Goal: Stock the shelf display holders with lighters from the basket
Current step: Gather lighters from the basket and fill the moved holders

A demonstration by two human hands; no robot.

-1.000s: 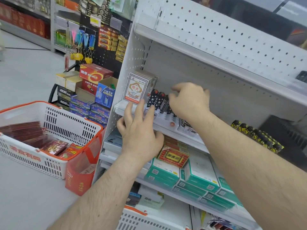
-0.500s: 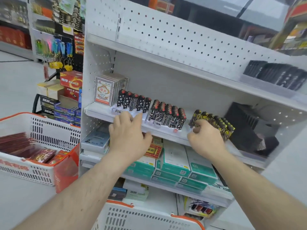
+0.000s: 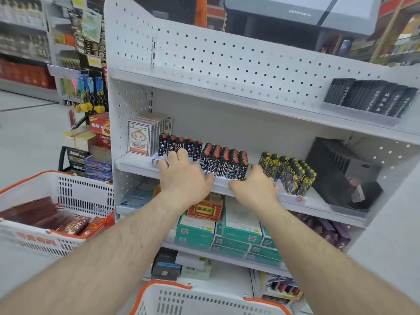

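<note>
1. The lighters stand in three packs along the front of the middle shelf [image 3: 136, 165]: the star pack [image 3: 181, 144] at the left, the circuit pack [image 3: 223, 163] in the middle, and the yellow pack [image 3: 288, 172] at the right, which leans back to the right while the other two stand upright
2. Each pack is a tight row of slim black lighters with red or dark caps, seated in a low holder [image 3: 295, 196] at the shelf lip; tall and narrow as they are, they look easy to tip
3. The left hand [image 3: 184, 178] lies flat over the holder below the star pack, its fingers [image 3: 183, 155] straight and spread, touching the pack's front and gripping nothing that I can see
4. The right hand [image 3: 254, 189] rests at the shelf edge between the circuit and yellow packs; its fingers are bent and hidden behind the knuckles, so I cannot tell whether they hold anything
5. Risk: a hard push from the left hand could knock the star row backward like dominoes, or slide its holder into the card boxes [image 3: 139, 137] just beside it
6. Risk: the right hand, if it drags sideways, could pull the leaning yellow pack off the lip, onto the green boxes [image 3: 241, 226] below or into the near basket [image 3: 204, 298]
7. The left basket [image 3: 86, 192] shows only red packets; no lighters can be made out in it
</note>
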